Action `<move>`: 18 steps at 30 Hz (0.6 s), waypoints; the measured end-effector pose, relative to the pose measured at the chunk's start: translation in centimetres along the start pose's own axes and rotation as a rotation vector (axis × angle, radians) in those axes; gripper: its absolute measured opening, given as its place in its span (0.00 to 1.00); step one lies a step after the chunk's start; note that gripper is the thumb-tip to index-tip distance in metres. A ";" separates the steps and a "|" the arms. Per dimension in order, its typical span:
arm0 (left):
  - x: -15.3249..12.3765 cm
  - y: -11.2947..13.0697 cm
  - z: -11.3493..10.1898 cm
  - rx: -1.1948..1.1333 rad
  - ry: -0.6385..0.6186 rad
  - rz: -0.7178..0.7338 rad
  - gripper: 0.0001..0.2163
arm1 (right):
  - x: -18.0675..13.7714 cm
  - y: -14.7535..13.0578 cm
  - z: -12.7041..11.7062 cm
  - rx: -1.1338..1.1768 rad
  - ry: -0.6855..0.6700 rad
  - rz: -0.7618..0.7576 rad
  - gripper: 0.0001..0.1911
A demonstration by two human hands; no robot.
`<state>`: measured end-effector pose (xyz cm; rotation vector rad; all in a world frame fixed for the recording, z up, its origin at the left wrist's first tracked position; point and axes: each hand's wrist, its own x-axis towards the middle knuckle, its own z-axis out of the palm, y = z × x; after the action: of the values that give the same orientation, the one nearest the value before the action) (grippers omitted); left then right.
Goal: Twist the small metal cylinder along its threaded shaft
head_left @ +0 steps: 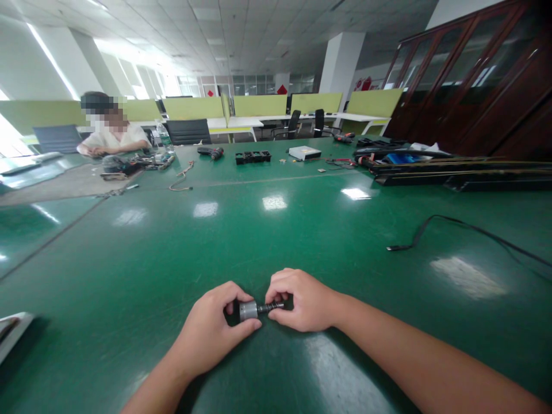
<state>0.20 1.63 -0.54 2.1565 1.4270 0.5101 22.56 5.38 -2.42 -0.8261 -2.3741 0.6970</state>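
Observation:
A small silver cylinder [248, 310] with a dark threaded shaft [271, 307] sticking out to the right lies between my hands, low on the green table [276, 230]. My left hand [213, 333] is closed round the silver body, thumb below and fingers above. My right hand [299, 299] pinches the dark shaft with its fingers curled. Both hands rest on the table surface near its front edge.
A black cable [431, 227] runs across the table to the right. At the far side lie a drill [211, 152], a black tray [253, 156], a white box [304, 152] and long dark rails [452, 169]. Another person [110, 135] sits at the far left. A white object [11, 333] lies at the left edge.

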 end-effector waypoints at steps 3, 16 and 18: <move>0.0 0.0 0.0 -0.002 0.001 0.003 0.08 | 0.0 0.0 0.0 -0.008 -0.007 -0.004 0.04; 0.0 0.3 -0.1 0.004 -0.016 -0.015 0.09 | -0.1 0.2 -0.2 0.000 -0.017 0.001 0.04; 0.0 0.3 -0.1 0.003 -0.017 -0.020 0.09 | -0.1 0.2 -0.3 -0.005 -0.020 0.000 0.04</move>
<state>0.33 1.58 -0.28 2.1414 1.4403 0.4818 22.91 5.54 -2.41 -0.8250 -2.3945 0.7029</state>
